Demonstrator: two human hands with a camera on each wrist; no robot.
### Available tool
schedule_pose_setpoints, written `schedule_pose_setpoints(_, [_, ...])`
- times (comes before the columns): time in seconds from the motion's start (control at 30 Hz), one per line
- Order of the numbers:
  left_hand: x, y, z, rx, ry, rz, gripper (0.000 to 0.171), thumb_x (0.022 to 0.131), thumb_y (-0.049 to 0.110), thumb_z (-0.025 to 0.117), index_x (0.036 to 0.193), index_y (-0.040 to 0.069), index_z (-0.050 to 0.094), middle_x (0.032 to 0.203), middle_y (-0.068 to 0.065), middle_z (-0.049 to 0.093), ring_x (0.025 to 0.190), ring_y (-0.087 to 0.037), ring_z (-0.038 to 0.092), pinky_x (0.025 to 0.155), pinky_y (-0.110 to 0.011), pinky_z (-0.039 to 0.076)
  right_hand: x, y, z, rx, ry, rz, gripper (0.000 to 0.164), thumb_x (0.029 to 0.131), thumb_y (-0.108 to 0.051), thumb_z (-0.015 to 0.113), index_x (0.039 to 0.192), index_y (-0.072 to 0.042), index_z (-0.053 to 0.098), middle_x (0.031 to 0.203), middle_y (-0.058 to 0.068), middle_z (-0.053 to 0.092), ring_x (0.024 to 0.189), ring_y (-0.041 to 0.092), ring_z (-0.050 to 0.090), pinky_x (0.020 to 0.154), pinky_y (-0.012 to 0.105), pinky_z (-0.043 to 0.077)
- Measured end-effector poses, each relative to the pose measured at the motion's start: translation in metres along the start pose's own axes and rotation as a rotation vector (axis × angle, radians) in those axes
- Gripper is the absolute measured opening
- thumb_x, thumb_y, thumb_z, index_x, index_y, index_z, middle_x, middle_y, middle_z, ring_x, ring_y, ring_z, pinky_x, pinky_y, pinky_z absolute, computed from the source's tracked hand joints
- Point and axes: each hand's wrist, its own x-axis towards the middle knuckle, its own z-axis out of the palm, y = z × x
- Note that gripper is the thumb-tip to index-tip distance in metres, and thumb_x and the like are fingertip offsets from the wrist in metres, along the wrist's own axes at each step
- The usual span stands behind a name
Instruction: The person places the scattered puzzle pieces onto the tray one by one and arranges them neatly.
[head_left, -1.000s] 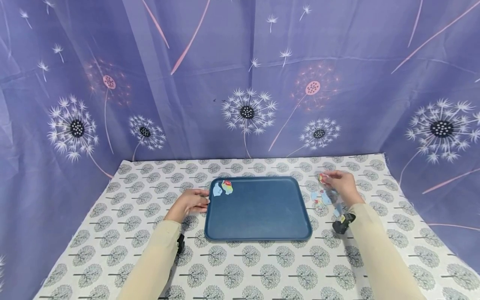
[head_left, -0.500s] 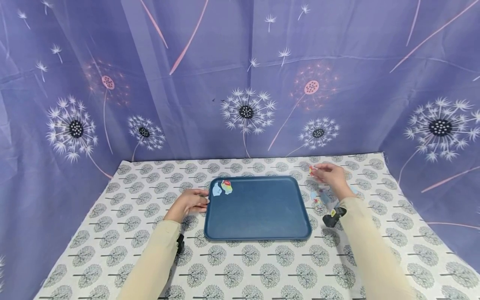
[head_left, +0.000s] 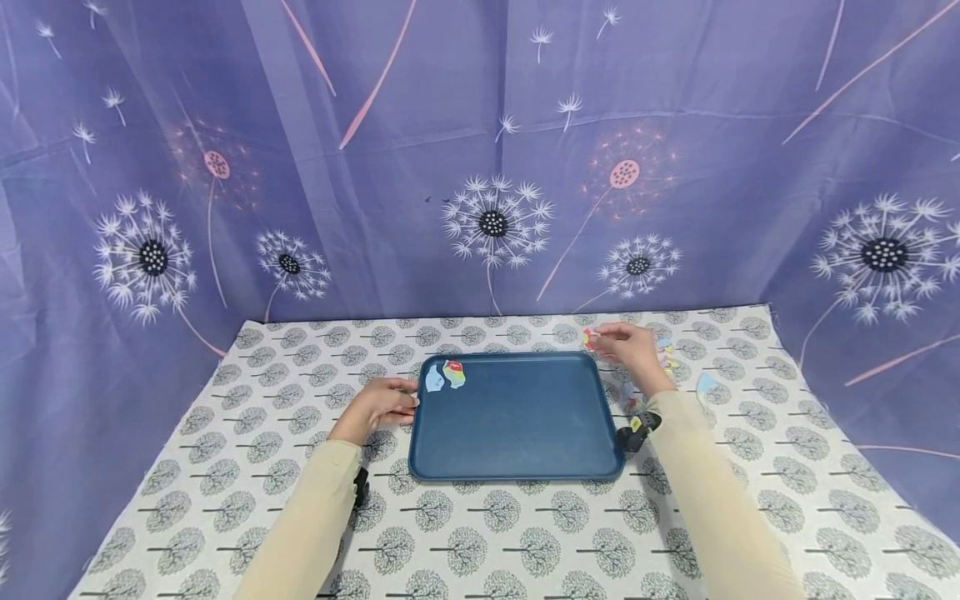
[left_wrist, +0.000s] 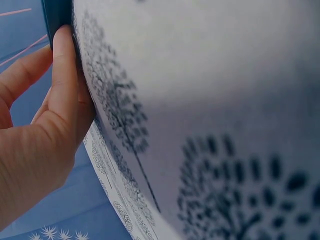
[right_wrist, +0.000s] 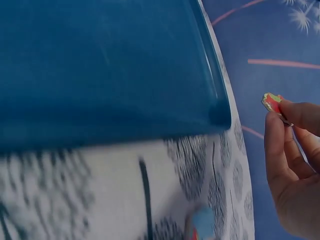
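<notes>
1. I can't read any words or numbers here.
2. The flat light blue paper-like piece (head_left: 435,379) on the dark blue rectangular tray (head_left: 517,425) has tiny dark marks, too small to read.
3. The flat red, yellow and green piece (head_left: 454,374) beside it has a little mark on its red part, also too small.
4. The black wrist gadget (head_left: 632,437) has a yellow patch (head_left: 636,423), but I can't read anything on it.

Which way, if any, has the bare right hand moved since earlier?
Yes: in the head view, the right hand moved left, toward the blue rectangular tray.
</notes>
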Motion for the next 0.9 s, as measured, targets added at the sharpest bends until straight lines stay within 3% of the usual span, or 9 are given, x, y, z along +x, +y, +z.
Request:
schedule_pose_setpoints(0.23, [0.001, -0.001, 0.000, 0.014, 0.005, -0.003, 0.049, 0.086, -0.011, 0.060, 0.134, -0.008, 0.050, 0.080, -0.011, 0.063, 0.063, -0.015, 0.063, 0.069, -0.029, 0.062, 0.000, -0.001, 0.021, 0.027, -0.020, -0.043, 0.035, 0.091, -0.002, 0.064, 0.121, 0.012, 0.056, 0.094, 0.009, 0.070, 0.076, 0.016, 0.069, 0.080, 0.036, 0.060])
schedule_pose_setpoints(0.57, [0.000, -0.001, 0.000, 0.009, 0.000, -0.011, 0.049, 0.086, -0.011, 0.059, 0.134, -0.008, 0.050, 0.080, -0.012, 0.063, 0.063, -0.016, 0.063, 0.069, -0.028, 0.062, 0.002, -0.005, 0.046, 0.077, -0.052, -0.026, 0.031, 0.089, -0.001, 0.066, 0.117, 0.011, 0.059, 0.088, 0.003, 0.069, 0.076, 0.020, 0.069, 0.076, 0.034, 0.062])
schedule_pose_setpoints(0.9, [0.000, 0.000, 0.000, 0.003, 0.002, -0.008, 0.049, 0.086, -0.012, 0.059, 0.134, -0.007, 0.050, 0.079, -0.011, 0.063, 0.063, -0.015, 0.064, 0.068, -0.028, 0.062, 0.003, -0.012, 0.078, 0.127, -0.106, -0.034, 0.032, 0.087, 0.003, 0.066, 0.117, 0.012, 0.059, 0.101, 0.021, 0.069, 0.081, 0.026, 0.069, 0.080, 0.039, 0.060])
